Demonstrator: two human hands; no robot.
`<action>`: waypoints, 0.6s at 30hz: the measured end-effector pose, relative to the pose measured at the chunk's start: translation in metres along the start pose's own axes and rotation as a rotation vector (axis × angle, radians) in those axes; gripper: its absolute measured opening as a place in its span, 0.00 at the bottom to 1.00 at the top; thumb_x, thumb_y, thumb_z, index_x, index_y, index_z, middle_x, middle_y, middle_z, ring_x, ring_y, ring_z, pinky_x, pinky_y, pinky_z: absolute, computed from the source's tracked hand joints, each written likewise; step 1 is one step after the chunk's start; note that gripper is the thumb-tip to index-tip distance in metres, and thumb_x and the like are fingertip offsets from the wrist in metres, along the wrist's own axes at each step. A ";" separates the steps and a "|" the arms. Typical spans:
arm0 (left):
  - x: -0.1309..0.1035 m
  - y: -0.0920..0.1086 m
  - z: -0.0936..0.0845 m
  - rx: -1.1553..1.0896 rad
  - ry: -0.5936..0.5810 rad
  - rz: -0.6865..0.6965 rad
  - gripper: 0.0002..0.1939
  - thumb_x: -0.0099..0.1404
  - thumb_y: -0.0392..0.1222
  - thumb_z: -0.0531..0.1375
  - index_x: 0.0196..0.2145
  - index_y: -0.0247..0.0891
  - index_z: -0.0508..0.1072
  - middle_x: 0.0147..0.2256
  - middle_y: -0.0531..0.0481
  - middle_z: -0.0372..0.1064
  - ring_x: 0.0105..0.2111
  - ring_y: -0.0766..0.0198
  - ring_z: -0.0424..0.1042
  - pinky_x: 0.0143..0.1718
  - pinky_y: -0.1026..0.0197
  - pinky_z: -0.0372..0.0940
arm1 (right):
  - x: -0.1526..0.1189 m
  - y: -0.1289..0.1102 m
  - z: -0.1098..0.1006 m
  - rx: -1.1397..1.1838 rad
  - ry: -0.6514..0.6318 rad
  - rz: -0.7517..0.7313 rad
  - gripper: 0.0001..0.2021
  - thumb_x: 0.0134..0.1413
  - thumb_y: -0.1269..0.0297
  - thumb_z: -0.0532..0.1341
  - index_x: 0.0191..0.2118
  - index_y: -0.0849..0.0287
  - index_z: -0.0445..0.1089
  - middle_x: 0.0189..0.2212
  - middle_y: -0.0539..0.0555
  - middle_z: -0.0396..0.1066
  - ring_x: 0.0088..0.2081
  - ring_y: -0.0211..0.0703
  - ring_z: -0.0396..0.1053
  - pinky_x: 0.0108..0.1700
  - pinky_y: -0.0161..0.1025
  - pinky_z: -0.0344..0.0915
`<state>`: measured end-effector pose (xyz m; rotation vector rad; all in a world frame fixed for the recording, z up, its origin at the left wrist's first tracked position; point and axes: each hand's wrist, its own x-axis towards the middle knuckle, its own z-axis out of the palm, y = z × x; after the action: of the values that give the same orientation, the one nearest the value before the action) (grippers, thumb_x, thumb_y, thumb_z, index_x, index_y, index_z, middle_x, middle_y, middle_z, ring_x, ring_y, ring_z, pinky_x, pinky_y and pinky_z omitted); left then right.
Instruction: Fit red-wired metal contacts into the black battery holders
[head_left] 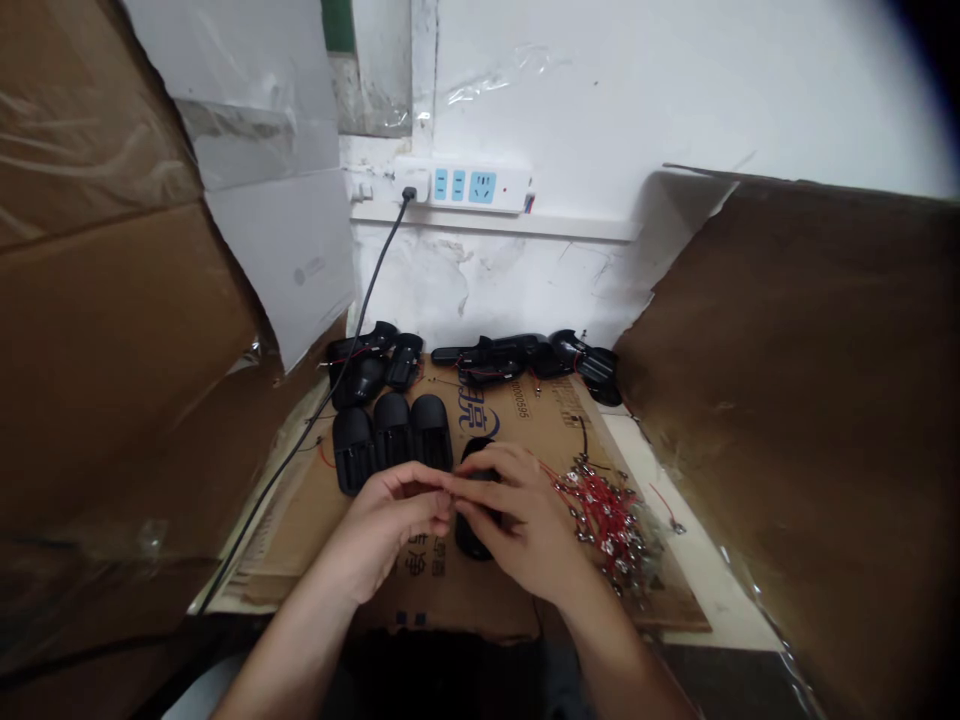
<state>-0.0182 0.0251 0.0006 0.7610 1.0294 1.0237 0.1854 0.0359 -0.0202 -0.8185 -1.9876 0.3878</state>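
Note:
My left hand (397,520) and my right hand (514,505) meet at the fingertips over the cardboard sheet. Both are pinched closed; whatever sits between the fingertips is too small or hidden to name. Beneath my right hand lies a black plastic housing (471,543), partly covered by the fingers. Three black housings (394,425) stand side by side just beyond my left hand. To the right of my right hand is a pile of red wires with small metal contacts (607,515).
More black plastic parts (495,360) with thin wires lie along the wall. A power strip (480,188) is mounted above, and its black cable (300,440) runs down the left side. Cardboard walls (810,400) rise on both sides. A single red-wired contact (677,526) lies at right.

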 end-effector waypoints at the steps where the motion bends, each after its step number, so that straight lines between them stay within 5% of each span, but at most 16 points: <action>1: 0.001 0.000 0.001 -0.041 0.043 0.024 0.20 0.47 0.41 0.81 0.36 0.33 0.83 0.31 0.49 0.77 0.29 0.67 0.75 0.31 0.67 0.73 | 0.000 -0.001 -0.002 -0.046 0.049 0.045 0.20 0.70 0.71 0.64 0.60 0.40 0.77 0.54 0.52 0.77 0.57 0.51 0.70 0.58 0.54 0.66; 5: 0.003 -0.002 0.003 -0.222 0.207 0.162 0.20 0.46 0.37 0.79 0.35 0.38 0.76 0.32 0.56 0.72 0.27 0.71 0.71 0.26 0.70 0.68 | -0.004 0.002 -0.007 -0.310 0.276 0.327 0.19 0.69 0.56 0.65 0.62 0.52 0.74 0.49 0.60 0.78 0.52 0.59 0.74 0.55 0.62 0.66; 9: 0.006 -0.003 0.005 -0.227 0.227 0.225 0.23 0.52 0.42 0.77 0.46 0.38 0.81 0.33 0.55 0.73 0.29 0.71 0.72 0.29 0.70 0.68 | -0.014 0.006 0.012 -0.540 0.073 0.514 0.28 0.46 0.37 0.77 0.41 0.57 0.76 0.38 0.67 0.78 0.42 0.69 0.75 0.46 0.62 0.67; 13: 0.007 -0.006 0.007 -0.089 0.211 0.289 0.16 0.56 0.46 0.77 0.39 0.37 0.82 0.33 0.52 0.76 0.32 0.67 0.76 0.29 0.69 0.66 | -0.012 0.002 0.033 -0.482 0.037 0.596 0.20 0.40 0.55 0.79 0.33 0.51 0.68 0.30 0.60 0.75 0.31 0.57 0.73 0.32 0.47 0.61; 16: 0.008 -0.008 0.007 0.048 0.209 0.349 0.16 0.59 0.48 0.77 0.41 0.38 0.84 0.40 0.47 0.83 0.36 0.63 0.81 0.32 0.68 0.69 | -0.002 -0.001 0.032 -0.187 0.070 0.734 0.13 0.45 0.65 0.71 0.34 0.50 0.65 0.25 0.52 0.73 0.24 0.48 0.68 0.26 0.41 0.56; 18: 0.008 -0.010 0.005 0.134 0.206 0.380 0.15 0.60 0.49 0.76 0.42 0.38 0.86 0.41 0.44 0.85 0.38 0.61 0.83 0.36 0.66 0.72 | 0.004 -0.002 0.028 0.079 0.124 0.793 0.11 0.48 0.64 0.68 0.36 0.52 0.67 0.27 0.51 0.74 0.28 0.48 0.71 0.28 0.40 0.63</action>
<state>-0.0089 0.0287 -0.0087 1.0018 1.1640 1.3908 0.1597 0.0385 -0.0311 -1.5245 -1.4527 0.8348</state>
